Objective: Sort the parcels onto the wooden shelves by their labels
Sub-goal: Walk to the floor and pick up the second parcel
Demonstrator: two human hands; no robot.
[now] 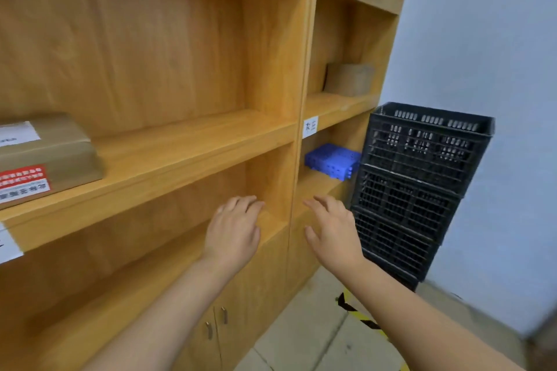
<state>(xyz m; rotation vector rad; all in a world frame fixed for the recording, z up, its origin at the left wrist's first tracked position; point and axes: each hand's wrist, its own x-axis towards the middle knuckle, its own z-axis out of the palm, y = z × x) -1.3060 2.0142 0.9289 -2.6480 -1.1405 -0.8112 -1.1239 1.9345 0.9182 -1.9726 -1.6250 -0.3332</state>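
Here we hold both hands out empty before the wooden shelves [193, 144], palms down. Our left hand [233, 233] hovers over the lower shelf with its fingers loosely spread; our right hand [333, 233] reaches toward the upright between the two bays, fingers spread wide and thumb out. One brown parcel [51, 156] lies at the left end of the middle shelf, with a white label and a red one (their print is too blurred to read). Another brown parcel [349, 79] sits in the right bay, above a white shelf tag [310, 126]. Below it rests a blue tray [331, 160], just beside stacked black crates [419, 187] on the floor.
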